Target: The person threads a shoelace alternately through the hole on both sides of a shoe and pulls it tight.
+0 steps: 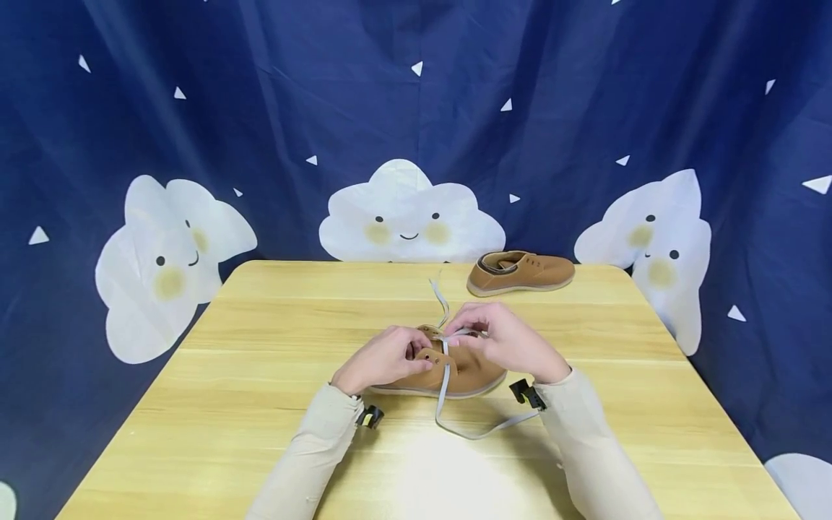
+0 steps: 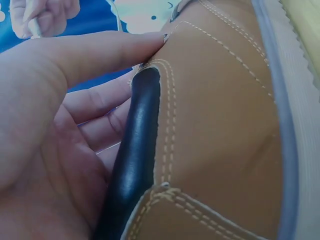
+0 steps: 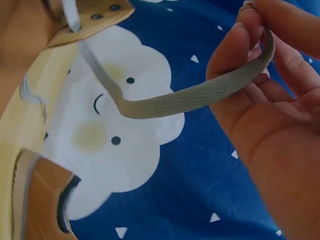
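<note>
Two brown leather-like shoes with pale soles are on the wooden bench. The near shoe lies sole down between the hands, its toe towards the right. The other shoe stands well apart at the far edge, probably put there to leave working room, with no lace visible in its eyelets.

The left hand comes in at the heel side of the near shoe, likely to steady it and keep the eyelet flap lifted for the lacing in hand. Its grip is nearly closed, parted by little more than the upper's thickness: the thumb lies along the outside of the near flap, while the fingers reach inside past the smooth black lining.

The right hand is above the front of that shoe, its grip pinched to the fingertips around a flat, pale grey woven lace. From there the lace runs slack to an eyelet in the far flap; such a fingertip hold seems chosen for fine control. Another length leaves the near flap and loops across the bench towards the right wrist, perhaps left loose to avoid tangling.
</note>
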Tool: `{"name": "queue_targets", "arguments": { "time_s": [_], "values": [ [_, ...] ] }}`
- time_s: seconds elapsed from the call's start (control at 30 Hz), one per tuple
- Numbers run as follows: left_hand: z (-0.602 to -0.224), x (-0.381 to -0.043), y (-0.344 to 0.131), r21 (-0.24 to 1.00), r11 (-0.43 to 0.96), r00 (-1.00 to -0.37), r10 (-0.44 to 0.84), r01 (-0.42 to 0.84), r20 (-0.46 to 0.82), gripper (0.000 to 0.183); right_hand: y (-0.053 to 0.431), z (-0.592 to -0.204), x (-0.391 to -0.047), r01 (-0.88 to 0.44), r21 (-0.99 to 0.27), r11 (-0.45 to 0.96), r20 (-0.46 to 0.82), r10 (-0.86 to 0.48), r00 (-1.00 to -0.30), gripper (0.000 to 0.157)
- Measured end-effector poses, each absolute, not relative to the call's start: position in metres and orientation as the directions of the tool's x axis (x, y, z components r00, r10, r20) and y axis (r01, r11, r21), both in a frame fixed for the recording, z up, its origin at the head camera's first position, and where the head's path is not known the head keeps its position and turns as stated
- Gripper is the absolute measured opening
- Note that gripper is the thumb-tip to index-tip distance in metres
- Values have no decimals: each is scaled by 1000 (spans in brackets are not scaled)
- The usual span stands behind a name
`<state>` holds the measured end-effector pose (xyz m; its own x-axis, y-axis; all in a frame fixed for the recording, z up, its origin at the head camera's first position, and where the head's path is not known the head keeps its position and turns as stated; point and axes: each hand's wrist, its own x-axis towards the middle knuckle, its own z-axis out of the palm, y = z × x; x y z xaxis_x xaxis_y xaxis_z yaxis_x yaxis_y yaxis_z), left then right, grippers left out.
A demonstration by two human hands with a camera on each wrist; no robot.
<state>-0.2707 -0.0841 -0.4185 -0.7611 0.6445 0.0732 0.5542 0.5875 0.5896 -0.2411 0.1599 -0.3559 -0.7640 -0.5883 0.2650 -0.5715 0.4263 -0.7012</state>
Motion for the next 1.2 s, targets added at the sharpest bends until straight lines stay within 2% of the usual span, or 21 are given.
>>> {"name": "queue_targets", "arguments": {
  "time_s": [0.13,0.37,0.67,0.8,1.2],
  "values": [
    [-419,-271,-84,592,587,-762,643,551,71,13,157,-356,-236,-557,-642,526,195,-591,-783,3],
    [-418,-268,-84,595,596,-771,634,539,63,13,151,-364,-233,-628,-519,579,175,-647,-742,9],
    [-418,-267,-83,598,594,-769,636,538,61,16,142,-377,-235,-699,-428,573,164,-711,-683,36],
    [-417,-267,-83,591,598,-770,635,542,64,16,140,-382,-237,-710,-402,579,171,-714,-679,42],
    [-419,-268,-83,587,590,-760,646,555,69,20,129,-392,-239,-717,-326,616,196,-698,-689,40]
  ]
}}
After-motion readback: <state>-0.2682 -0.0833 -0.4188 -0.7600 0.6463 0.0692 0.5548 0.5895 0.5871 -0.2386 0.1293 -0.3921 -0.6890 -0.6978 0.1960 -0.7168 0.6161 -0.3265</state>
